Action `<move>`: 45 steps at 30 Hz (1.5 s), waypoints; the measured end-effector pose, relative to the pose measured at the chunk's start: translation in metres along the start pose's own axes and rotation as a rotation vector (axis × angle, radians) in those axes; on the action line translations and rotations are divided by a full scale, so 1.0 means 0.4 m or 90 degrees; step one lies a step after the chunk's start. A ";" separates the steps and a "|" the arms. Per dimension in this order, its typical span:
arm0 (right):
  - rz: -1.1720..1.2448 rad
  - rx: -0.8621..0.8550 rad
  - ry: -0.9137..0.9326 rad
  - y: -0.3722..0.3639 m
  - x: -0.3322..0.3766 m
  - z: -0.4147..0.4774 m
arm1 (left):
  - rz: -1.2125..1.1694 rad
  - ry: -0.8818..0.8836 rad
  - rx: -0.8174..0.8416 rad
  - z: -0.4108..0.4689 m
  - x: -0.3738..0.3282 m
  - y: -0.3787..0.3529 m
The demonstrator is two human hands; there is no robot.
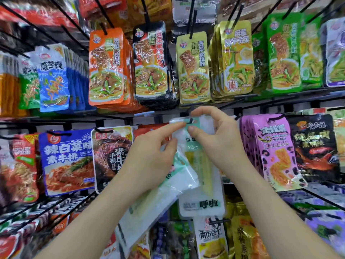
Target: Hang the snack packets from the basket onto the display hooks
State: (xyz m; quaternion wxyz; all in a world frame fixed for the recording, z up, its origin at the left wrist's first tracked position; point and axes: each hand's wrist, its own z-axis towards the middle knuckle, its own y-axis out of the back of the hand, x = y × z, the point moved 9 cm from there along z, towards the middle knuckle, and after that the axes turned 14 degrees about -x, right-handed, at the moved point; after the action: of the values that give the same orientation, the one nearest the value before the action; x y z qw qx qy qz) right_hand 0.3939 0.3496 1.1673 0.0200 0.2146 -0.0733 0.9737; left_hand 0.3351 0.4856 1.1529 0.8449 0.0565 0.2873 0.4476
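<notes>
On my right hand point(216, 146) the fingers point(194, 131) are pinched together, thumb against curled forefinger, on the top edge of a white-and-teal snack packet point(202, 202), right beside its hanging hole. The dark tip of the display hook point(190, 120) shows at that hole, at 12 o'clock from my thumb. I cannot tell whether it has gone through.

My left hand point(149, 157) comes in from 9 o'clock. Its forefinger lies straight against the packet's top, while the thumb and other fingers grip a bundle of spare packets point(164, 193) of the same kind, fanning down toward 7 o'clock.

I judge the job partway done: this packet is just being threaded on, and the bundle is yet to hang. The basket is out of view, so I cannot say how many more wait there.

The packet is long and flat, of soft glossy film, cloudy white with teal bands. A pale yellow strip of food runs down its middle and there is dark lettering near the bottom. It hangs roughly upright. Purple packets point(274, 146) hang at 3 o'clock and yellow packets point(194, 68) at 12.
</notes>
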 end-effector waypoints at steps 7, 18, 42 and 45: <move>-0.027 -0.007 -0.033 -0.012 -0.049 -0.006 | 0.100 -0.005 0.027 0.034 0.049 -0.032; -0.376 0.111 0.055 -0.034 -0.105 -0.030 | 0.126 0.043 0.121 0.035 0.101 -0.093; -0.794 0.175 0.350 -0.177 -0.161 -0.072 | 0.219 0.087 0.014 0.008 0.171 0.025; -0.753 0.176 0.318 -0.190 -0.146 -0.069 | 0.235 0.097 0.025 0.010 0.192 0.029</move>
State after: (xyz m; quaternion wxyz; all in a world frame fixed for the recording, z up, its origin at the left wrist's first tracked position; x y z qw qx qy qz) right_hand 0.4410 0.4286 1.1283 0.5405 -0.0129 0.1895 0.8196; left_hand 0.3620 0.5537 1.1268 0.7229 0.0906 0.3441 0.5922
